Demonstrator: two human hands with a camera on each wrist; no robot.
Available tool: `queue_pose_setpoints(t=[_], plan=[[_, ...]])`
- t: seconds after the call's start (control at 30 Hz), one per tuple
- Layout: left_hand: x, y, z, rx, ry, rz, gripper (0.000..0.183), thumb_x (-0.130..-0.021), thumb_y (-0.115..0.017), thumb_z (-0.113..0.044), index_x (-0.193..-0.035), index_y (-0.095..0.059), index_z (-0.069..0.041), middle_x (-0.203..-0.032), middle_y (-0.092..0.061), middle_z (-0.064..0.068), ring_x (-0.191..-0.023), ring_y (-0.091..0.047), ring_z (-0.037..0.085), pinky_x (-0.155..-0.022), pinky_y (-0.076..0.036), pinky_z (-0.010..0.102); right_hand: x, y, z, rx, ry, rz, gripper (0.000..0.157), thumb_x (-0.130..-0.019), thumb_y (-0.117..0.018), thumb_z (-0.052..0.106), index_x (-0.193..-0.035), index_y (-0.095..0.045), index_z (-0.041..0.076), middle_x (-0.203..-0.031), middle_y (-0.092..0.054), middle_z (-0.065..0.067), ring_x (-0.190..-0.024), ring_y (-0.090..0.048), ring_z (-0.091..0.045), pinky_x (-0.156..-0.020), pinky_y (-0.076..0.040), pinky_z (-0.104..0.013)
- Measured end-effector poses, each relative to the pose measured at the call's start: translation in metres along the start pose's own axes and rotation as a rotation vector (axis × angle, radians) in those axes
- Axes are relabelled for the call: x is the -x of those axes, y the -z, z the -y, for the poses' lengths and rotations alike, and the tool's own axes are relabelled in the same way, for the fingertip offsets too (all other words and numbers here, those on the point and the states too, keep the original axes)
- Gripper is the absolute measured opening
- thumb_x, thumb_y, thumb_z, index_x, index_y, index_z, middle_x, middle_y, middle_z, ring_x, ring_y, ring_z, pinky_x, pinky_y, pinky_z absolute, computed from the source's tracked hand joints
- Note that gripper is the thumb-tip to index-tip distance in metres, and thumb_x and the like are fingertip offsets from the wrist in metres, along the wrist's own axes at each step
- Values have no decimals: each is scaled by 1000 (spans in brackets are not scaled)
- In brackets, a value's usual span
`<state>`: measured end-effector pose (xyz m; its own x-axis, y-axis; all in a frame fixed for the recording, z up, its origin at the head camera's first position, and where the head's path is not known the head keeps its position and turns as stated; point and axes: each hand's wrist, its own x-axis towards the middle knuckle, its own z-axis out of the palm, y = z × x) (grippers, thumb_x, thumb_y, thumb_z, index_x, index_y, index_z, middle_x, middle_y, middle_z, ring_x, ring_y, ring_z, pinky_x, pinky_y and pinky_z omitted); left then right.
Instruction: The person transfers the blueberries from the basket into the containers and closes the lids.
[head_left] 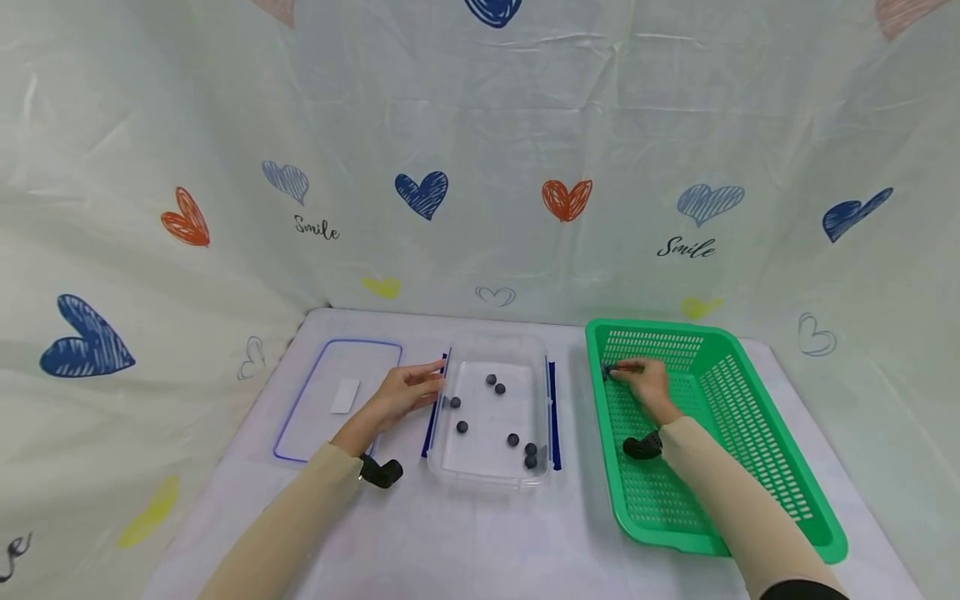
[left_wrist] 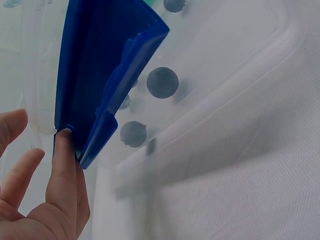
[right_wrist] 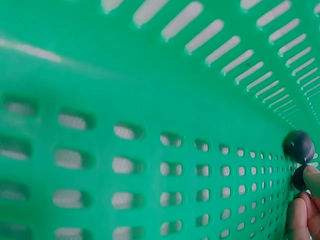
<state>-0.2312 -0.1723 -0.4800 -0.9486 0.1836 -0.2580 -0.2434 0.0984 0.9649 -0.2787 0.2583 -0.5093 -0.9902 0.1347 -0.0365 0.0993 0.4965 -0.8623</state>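
Observation:
A clear plastic box point(head_left: 487, 479) with blue side latches stands mid-table, several blueberries point(head_left: 462, 427) scattered on its floor. My left hand point(head_left: 405, 393) is at its left wall. In the left wrist view, a fairly straight finger of that hand touches the lower end of the blue latch point(left_wrist: 95, 75). Over at the near-left inner corner of a green basket point(head_left: 720, 546) in the right wrist view, and at its left wall in the head view, is my right hand point(head_left: 647, 385). It pinches a dark blueberry point(right_wrist: 300, 177) between thumb and fingers; another blueberry point(right_wrist: 299, 146) sits right beside it.
A clear lid point(head_left: 303, 417) with a blue rim lies flat left of the box, with a white label point(head_left: 345, 396) on it. The box's right latch point(head_left: 554, 417) hangs out to the side. A curtain point(head_left: 480, 108) printed with hearts hangs behind the table.

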Motion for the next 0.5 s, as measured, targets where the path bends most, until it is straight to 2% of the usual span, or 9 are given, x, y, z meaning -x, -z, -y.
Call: queue_pose_setpoints(t=[0.1,0.3,0.5], plan=[[-1,1,0,5,-2,4,51,-95,-70,-12,-143,-54,-8,-137,-55,22,-119,-60,26,-97,-53,32,0,-1,2,0,8,5,30,-94,-68,3,-120,-65,-12,-110,-68,-27,-103,-62,-39,-78,-58,-36],[-2,0,1,9,-6,1,50,-95,-70,-12,-143,-55,-9,-136,-56,22,-118,-61,25,-96,-54,32,1,-2,4,19,27,2,28,-93,-69,1,-117,-66,-14,-106,-68,-28,-101,-62,-41,-68,-54,-23],[-1,1,2,5,-5,-1,50,-95,-70,-12,-143,-55,-9,-135,-57,21,-116,-62,24,-96,-54,31,2,-3,3,23,39,10,27,-93,-69,1,-114,-67,-15,-107,-69,-28,-100,-63,-38,-65,-53,-19]])
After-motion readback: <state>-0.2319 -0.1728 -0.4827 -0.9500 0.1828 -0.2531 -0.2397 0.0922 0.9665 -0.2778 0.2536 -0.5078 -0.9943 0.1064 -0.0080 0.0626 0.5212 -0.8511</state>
